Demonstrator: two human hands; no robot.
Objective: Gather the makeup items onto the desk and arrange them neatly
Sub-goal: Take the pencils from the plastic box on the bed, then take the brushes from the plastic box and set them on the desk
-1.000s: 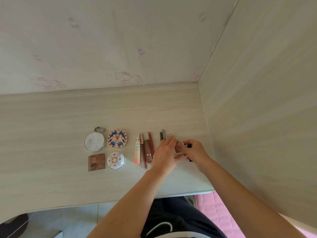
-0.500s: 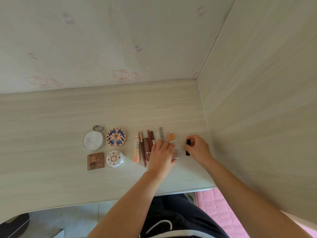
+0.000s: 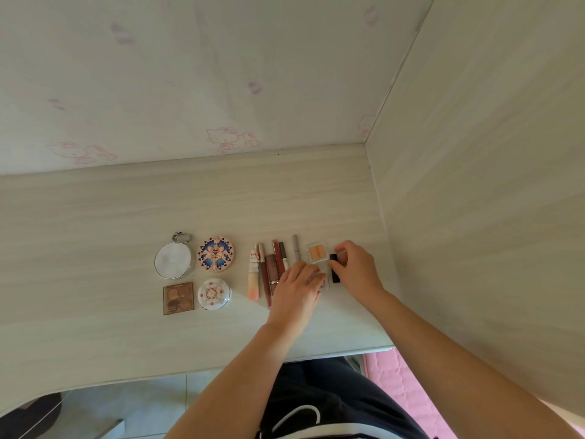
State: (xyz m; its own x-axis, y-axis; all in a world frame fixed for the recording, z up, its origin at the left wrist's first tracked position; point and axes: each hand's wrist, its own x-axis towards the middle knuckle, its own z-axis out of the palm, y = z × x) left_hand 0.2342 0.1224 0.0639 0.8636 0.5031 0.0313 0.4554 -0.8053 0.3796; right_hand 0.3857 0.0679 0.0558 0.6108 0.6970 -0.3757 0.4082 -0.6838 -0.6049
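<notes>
Both hands work at the 3 o'clock end of the makeup row on the counter (image 3: 126, 217).

The left hand (image 3: 297, 289) lies flat, fingers spread, pressing a clear palette (image 3: 321, 282). The right hand (image 3: 356, 270) bends at the wrist; its fingers pinch the top of the black lipstick (image 3: 334, 272), which lies on the counter just beside the palette. Since half a second ago the right hand has moved closer to the orange palette (image 3: 315, 252); the compacts (image 3: 215, 258) at 9 o'clock stay unmoved.
</notes>
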